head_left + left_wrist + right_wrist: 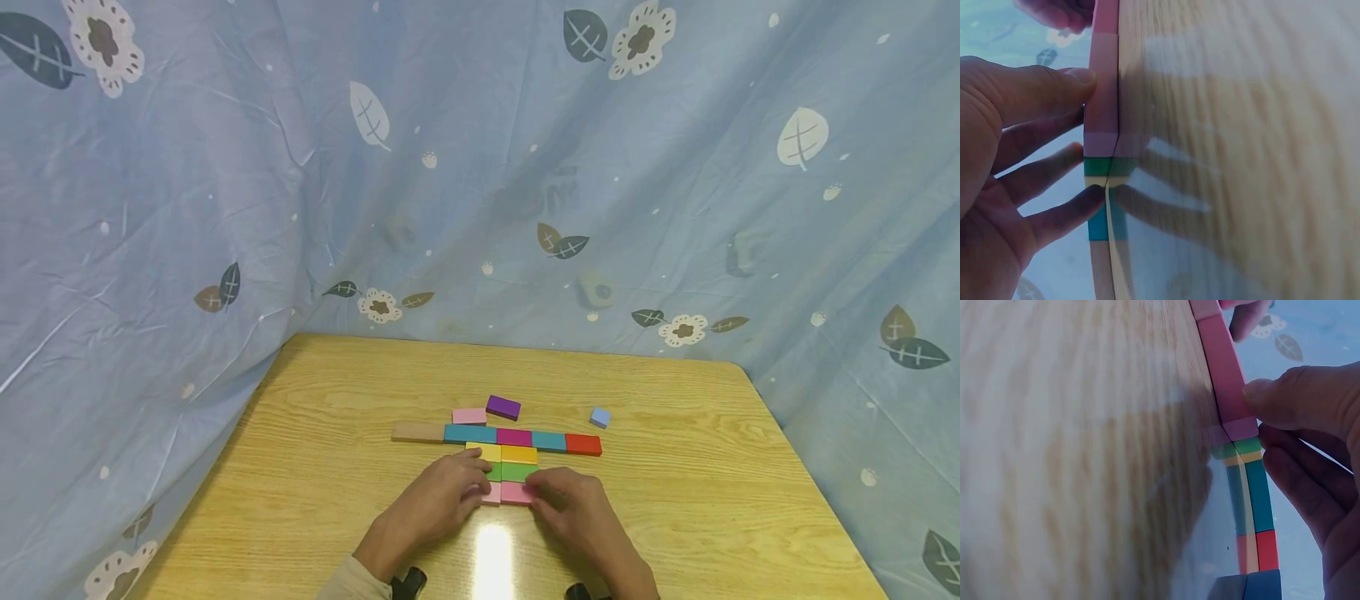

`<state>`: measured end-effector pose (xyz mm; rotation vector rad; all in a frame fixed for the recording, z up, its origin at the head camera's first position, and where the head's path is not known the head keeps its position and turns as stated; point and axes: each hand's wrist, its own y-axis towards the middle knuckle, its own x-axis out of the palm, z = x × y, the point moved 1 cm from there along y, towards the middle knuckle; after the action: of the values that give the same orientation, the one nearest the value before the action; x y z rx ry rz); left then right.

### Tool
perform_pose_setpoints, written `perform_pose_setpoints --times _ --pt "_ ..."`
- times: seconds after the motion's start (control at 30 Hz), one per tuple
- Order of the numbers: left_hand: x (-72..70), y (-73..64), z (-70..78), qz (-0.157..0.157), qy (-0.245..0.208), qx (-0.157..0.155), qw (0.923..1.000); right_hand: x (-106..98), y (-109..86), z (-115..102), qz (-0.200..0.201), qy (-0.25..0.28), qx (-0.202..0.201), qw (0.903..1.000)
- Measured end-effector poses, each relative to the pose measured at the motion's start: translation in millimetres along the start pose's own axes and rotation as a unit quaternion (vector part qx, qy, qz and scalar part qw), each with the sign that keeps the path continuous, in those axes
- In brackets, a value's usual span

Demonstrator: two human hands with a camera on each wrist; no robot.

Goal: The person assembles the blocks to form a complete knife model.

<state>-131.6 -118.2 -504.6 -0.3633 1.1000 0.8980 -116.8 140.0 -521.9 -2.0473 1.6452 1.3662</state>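
Note:
Two short columns of blocks lie side by side on the table. The left one has a pale yellow block (483, 451), a green block (496, 472) and a light pink block (491, 494); the right one has an orange-yellow block (519, 455), a green block (517, 472) and a pink block (517, 493). My left hand (438, 497) rests at the left ends, its fingers spread along them. Its thumb touches the light pink block's near side in the left wrist view. My right hand (581, 508) is at the right ends, with its thumb against the pink block (1225, 369).
Directly behind runs a row: tan block (417, 432), teal block (470, 433), magenta block (513, 437), second teal block (549, 442), red block (583, 444). Farther back lie a pink block (469, 416), a purple block (503, 407) and a small blue block (600, 417). A curtain (480, 167) surrounds the table.

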Motion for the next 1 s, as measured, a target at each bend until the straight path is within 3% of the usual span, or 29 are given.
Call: perform_pose_setpoints --times 0.3,0.5,0.8,1.0 --pt "0.2 1.5 1.9 0.006 0.006 0.013 0.9999 -5 0.0 1 -0.004 0.015 0.012 0.9998" --pt "-0.2 3.3 4.1 0.008 0.009 0.016 0.9998 -22 6.6 7 0.026 0.026 0.012 0.9993" --pt "2.8 18.3 13.2 0.017 0.037 0.059 0.9974 -51 31.1 21 0.070 0.030 -0.005 0.9971" --pt "8.0 28.2 21.5 -0.010 0.056 0.043 0.9975 -60 51.3 28 0.086 0.051 0.007 0.9949"
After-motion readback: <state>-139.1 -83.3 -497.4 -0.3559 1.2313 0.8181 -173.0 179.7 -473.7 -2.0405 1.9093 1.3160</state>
